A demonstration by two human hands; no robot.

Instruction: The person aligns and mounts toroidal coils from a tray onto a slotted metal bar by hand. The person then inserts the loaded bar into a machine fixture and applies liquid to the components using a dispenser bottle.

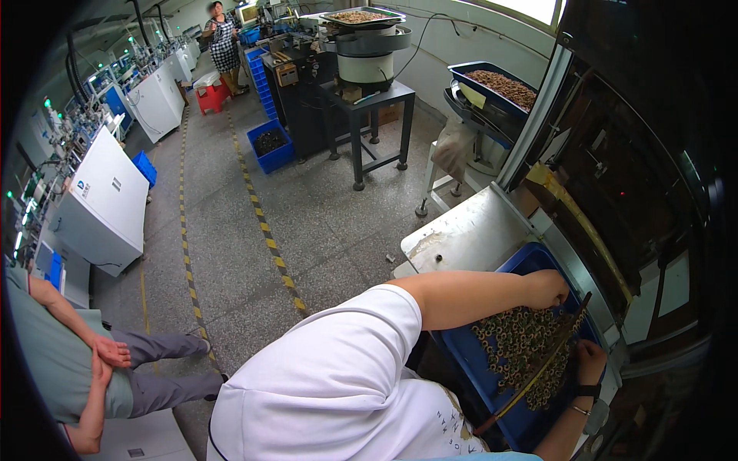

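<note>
A blue tray in front of me holds a spread of small ring-shaped metal parts, brownish with dark centres. My left hand is at the tray's far end, its fingers curled closed above the parts. Whatever is in those fingers is hidden. Along the right side of the tray is my right hand, with a dark watch and a bracelet at the wrist. Its fingers are bent inward by the parts, and I cannot make out what they hold. A long thin strip lies slantwise across the tray between both hands.
Beyond the tray is a pale metal table top. A machine frame rises at the right. Farther off stand a tray of copper-coloured parts and a round feeder. A person stands at the left, another person far back.
</note>
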